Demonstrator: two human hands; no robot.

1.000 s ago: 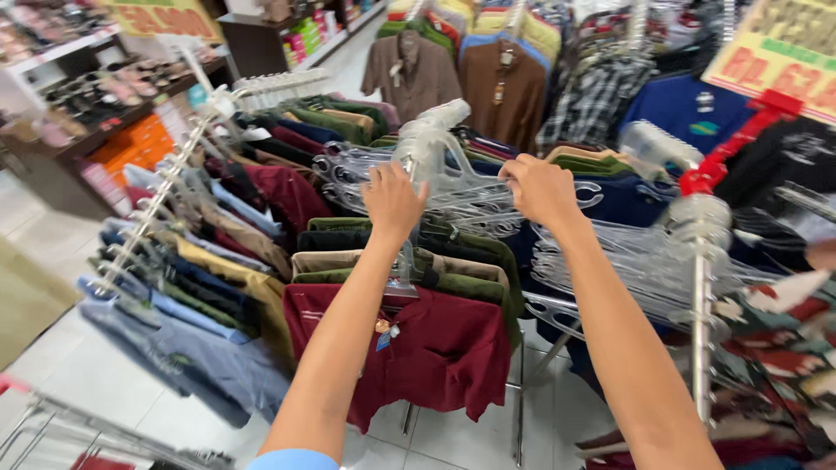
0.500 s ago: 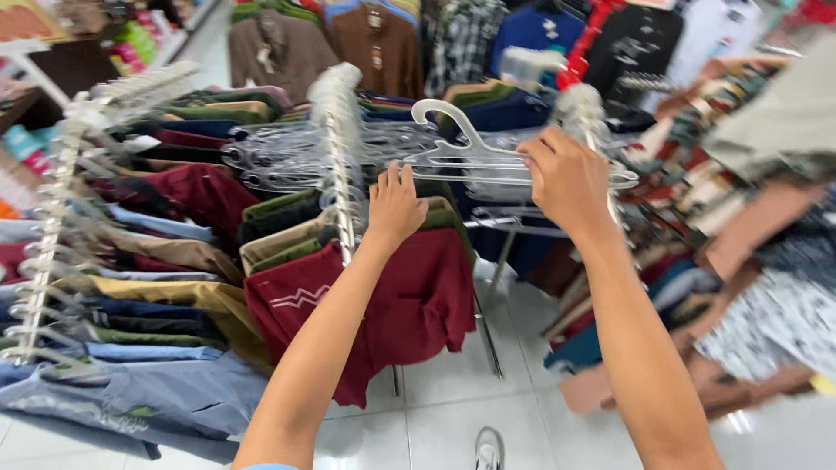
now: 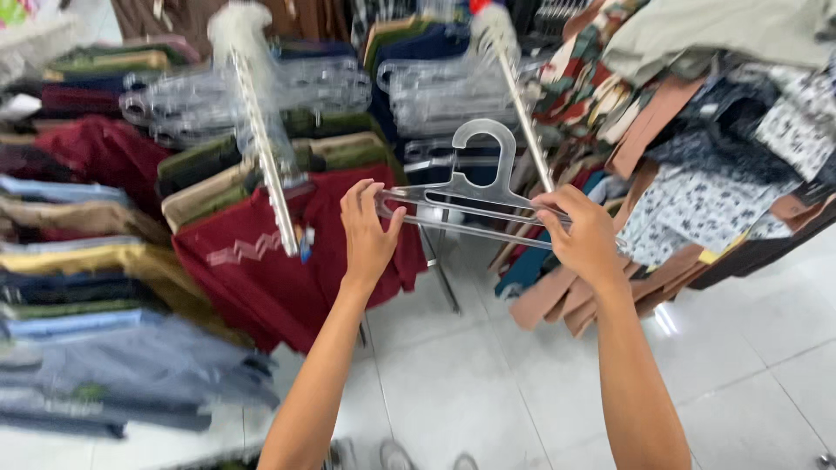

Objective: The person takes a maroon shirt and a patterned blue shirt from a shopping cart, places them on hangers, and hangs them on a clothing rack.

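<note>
Over the shop floor, between clothes racks: both hands hold one clear hanger up at mid-frame.
left rack: slanted metal arm (image 3: 266, 174) with folded and hung shirts stacked on it, blurred; dark red shirt (image 3: 252, 261) hangs in front, just left of the left hand.
left hand (image 3: 367, 233): fingers half closed, pinching the hanger's left end, thumb on the near side.
hanger (image 3: 475, 187): clear plastic, one piece, broad hook standing upright, held about level between the two hands, clear of both racks.
handling: looks light, stiff, smooth, probably a bit slippery; thin bars could flex or snap if twisted; best held at the two ends as now, or at the neck under the hook.
right hand (image 3: 582, 235): fingers wrapped closed round the hanger's right end.
spare hangers (image 3: 435, 91): bunch of clear ones behind, on the rail.
right rack: patterned and brown garments (image 3: 697, 174) hanging, near the right hand.
floor (image 3: 488, 383): white glossy tiles, reflective.
room: crowded clothes shop, tight aisle.
</note>
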